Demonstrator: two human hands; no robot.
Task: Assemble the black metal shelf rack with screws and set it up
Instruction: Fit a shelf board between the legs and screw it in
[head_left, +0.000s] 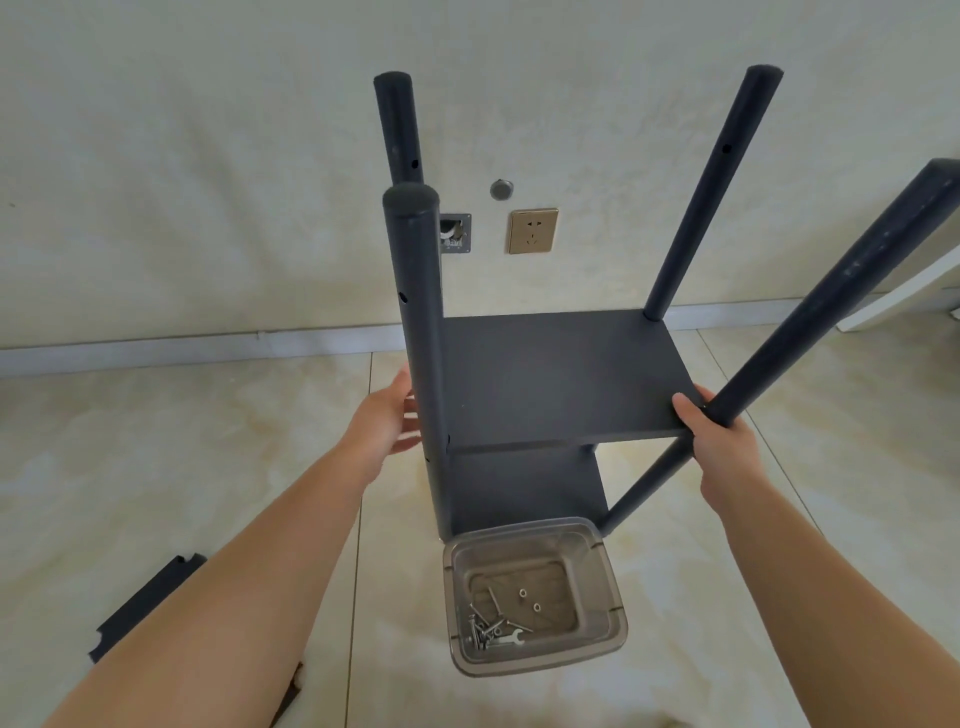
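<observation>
rack (550, 374): matt black painted metal
bin (535, 597): clear smoky plastic
screws (485, 626): bright metal
floor (156, 467): glossy tile

The tiled floor (779, 545) is carrying the black rack (545, 374) near the wall, a clear plastic tub (613, 582) of screws (485, 631) just in front — and a loose black panel (143, 603) lying off left.

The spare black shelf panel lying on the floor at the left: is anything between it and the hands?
Yes. Both hands are occupied on the rack: the left hand at its near-left post, the right hand gripping the shelf corner. The spare panel lies beside the left forearm, otherwise unblocked.
</observation>
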